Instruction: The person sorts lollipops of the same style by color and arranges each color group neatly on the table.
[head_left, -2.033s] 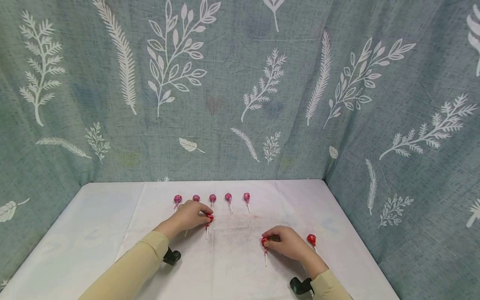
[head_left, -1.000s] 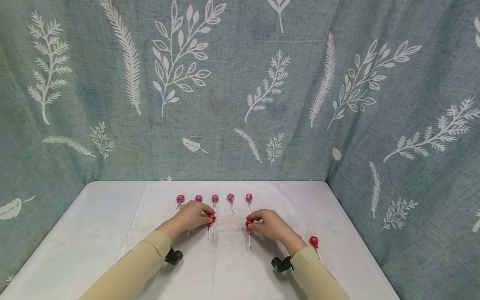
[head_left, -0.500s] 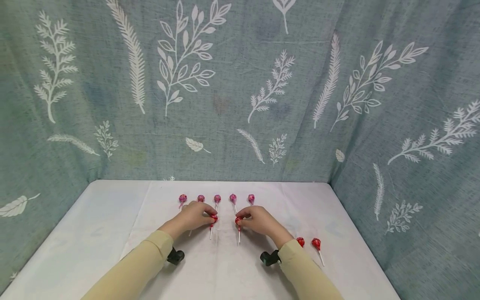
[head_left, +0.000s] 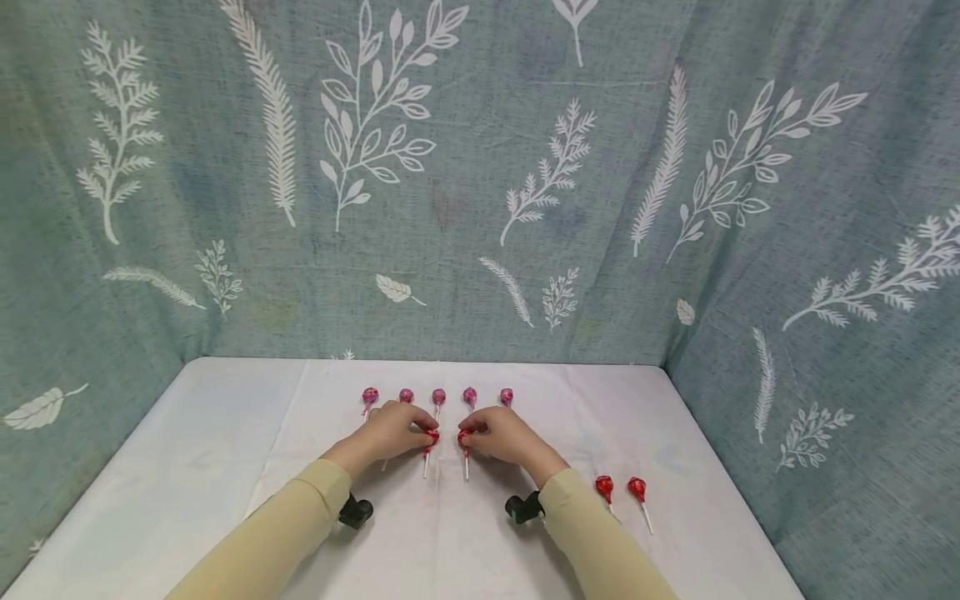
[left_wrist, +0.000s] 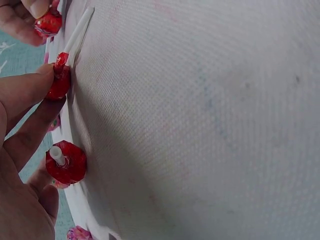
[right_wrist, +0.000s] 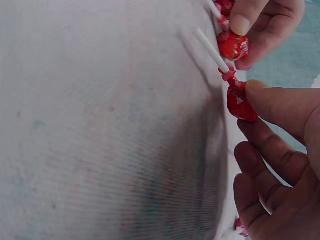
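My left hand [head_left: 388,431] pinches a red-wrapped lollipop [left_wrist: 59,84] by its head between thumb and finger, its white stick pointing toward me. Close by on the right, my right hand [head_left: 506,435] pinches another red lollipop [right_wrist: 241,102] the same way. In the head view the two held lollipops are side by side, a small gap apart, both sticks toward the front. A further red lollipop [left_wrist: 66,162] lies beneath my left hand, mostly hidden in the head view. Behind both hands runs a row of pink-purple lollipops, the middle one [head_left: 438,396] among them.
Two red lollipops, one [head_left: 604,485] left of the other [head_left: 637,489], lie on the right of the white-covered table [head_left: 225,433]. A leaf-patterned curtain [head_left: 450,317] borders the table's back and sides. A black wrist camera [head_left: 522,507] sits at my right cuff.
My right hand has carried its red lollipop leftward and farther back, up beside the left hand's one. Two red lollipops at right came into full view. The left hand has stayed about in place.
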